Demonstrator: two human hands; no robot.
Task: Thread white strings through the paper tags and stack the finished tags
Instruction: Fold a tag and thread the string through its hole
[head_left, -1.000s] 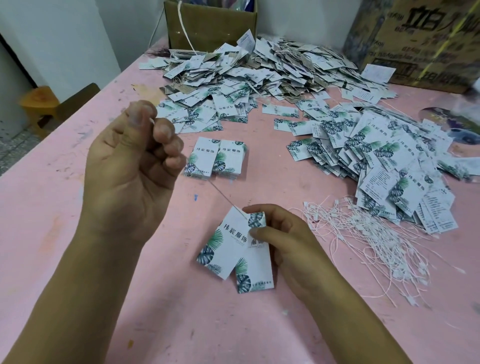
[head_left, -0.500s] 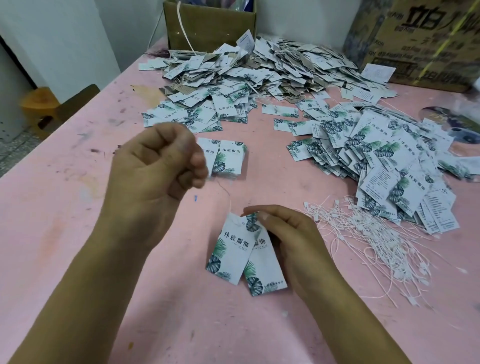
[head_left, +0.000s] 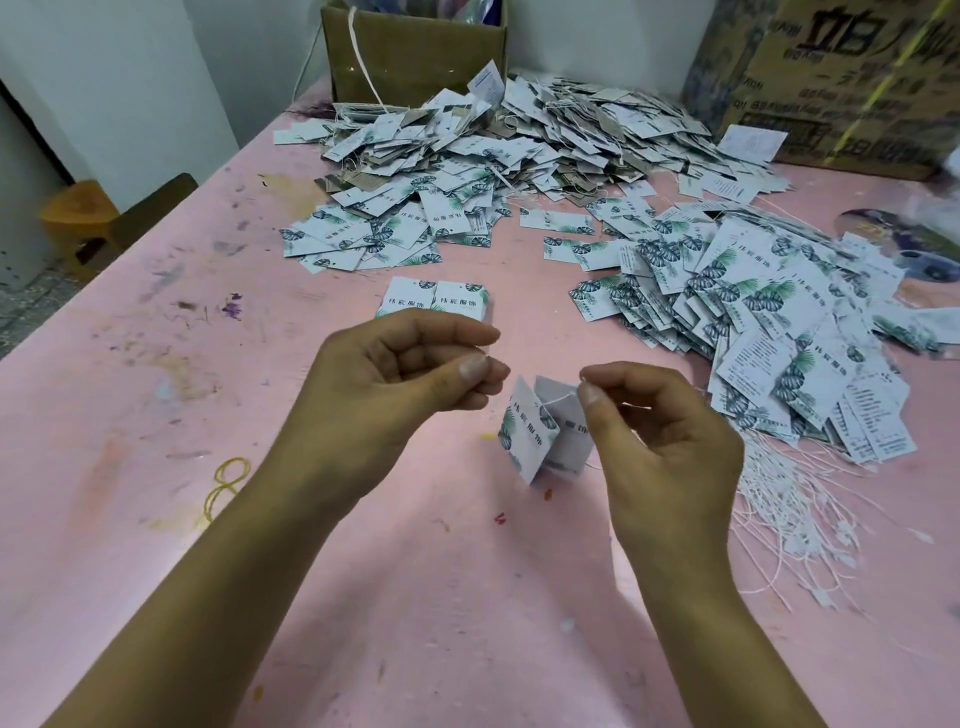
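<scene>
Two white paper tags (head_left: 540, 431) with green leaf print hang between my hands on a thin white string (head_left: 563, 397). My right hand (head_left: 660, 447) pinches the string's end between thumb and forefinger, just right of the tags. My left hand (head_left: 395, 384) is level with it on the left, thumb pressed to fingertips; what it pinches is too fine to see. Two small stacks of tags (head_left: 435, 302) lie side by side beyond my left hand. A bundle of loose white strings (head_left: 784, 499) lies to the right.
A large heap of tags (head_left: 498, 150) covers the far pink table (head_left: 156, 364), and another spread of tags (head_left: 753, 312) lies at right. Cardboard boxes (head_left: 415, 47) stand at the back. A yellow rubber band (head_left: 226, 486) lies at left.
My left hand has come down from high on the left to level with the right. My right hand let go of the tags and now pinches the string; the tags hang from it.
</scene>
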